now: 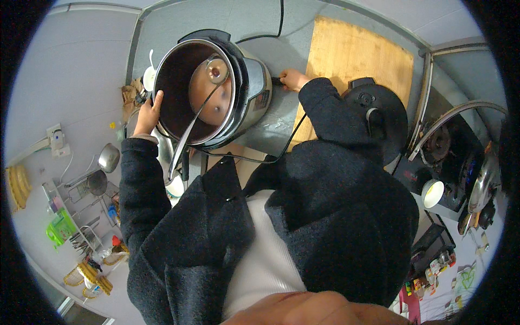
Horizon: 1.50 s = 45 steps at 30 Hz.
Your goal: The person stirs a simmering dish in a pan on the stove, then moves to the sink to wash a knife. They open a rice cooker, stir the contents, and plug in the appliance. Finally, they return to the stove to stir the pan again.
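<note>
An open electric pressure cooker (254, 101) stands on the grey counter, with brownish liquid (209, 103) low in its dark inner pot. A metal ladle (187, 136) rests in the pot, its bowl at the liquid and its long handle over the near rim. My left hand (149, 113) lies against the pot's left rim, thumb on top. To the right of the cooker, my right hand (290, 79) grips a black plug (277, 81) at the cooker's side. The black cooker lid (382, 118) lies partly on a wooden cutting board (357, 53), beside my right sleeve.
A black power cord (280, 20) runs behind the cooker, and another stretch loops in front. A white spoon and bowl (149, 78) are at its left. Right of the board are a stove (451, 158) with a curved glass lid and a small bowl (432, 193). Utensils hang on the left wall.
</note>
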Tool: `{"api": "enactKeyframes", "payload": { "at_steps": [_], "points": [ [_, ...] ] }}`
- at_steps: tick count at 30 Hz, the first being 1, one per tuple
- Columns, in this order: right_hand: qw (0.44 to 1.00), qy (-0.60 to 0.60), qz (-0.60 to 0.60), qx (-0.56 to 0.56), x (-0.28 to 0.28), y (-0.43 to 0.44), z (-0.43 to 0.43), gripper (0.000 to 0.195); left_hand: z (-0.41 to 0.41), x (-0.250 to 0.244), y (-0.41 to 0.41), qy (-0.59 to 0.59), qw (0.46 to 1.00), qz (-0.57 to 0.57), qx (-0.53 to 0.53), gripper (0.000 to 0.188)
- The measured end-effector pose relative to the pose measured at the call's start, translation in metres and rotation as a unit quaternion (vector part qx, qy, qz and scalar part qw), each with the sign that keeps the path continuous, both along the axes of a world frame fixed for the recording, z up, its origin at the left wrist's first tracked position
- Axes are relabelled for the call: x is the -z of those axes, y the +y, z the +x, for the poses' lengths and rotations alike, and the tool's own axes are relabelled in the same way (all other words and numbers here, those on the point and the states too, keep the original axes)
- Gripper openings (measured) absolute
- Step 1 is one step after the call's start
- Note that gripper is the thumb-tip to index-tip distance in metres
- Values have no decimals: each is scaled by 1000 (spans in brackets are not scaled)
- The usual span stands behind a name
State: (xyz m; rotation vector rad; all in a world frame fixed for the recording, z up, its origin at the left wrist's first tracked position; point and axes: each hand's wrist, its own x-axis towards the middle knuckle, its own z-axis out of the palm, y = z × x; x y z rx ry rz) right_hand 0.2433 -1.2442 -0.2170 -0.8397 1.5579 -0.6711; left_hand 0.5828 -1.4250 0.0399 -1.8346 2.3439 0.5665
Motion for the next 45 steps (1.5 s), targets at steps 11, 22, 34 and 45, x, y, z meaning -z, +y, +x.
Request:
{"api": "enactKeyframes", "payload": {
  "at_steps": [11, 22, 34, 45],
  "points": [
    [993, 27, 14, -115, 12, -4, -4, 19, 8, 8, -1, 12, 1000, 8, -7, 82],
    [989, 28, -7, -148, 55, -21, 2, 18, -17, -3, 5, -37, 999, -21, 13, 82],
    [958, -187, -23, 215, -96, 67, -6, 26, 14, 6, -19, 48, 989, 36, -133, 94],
    [767, -459, -432, 119, -195, 228, 47, 23, 68, -128, 171, 359, 931, -64, 23, 53]
  ]
}}
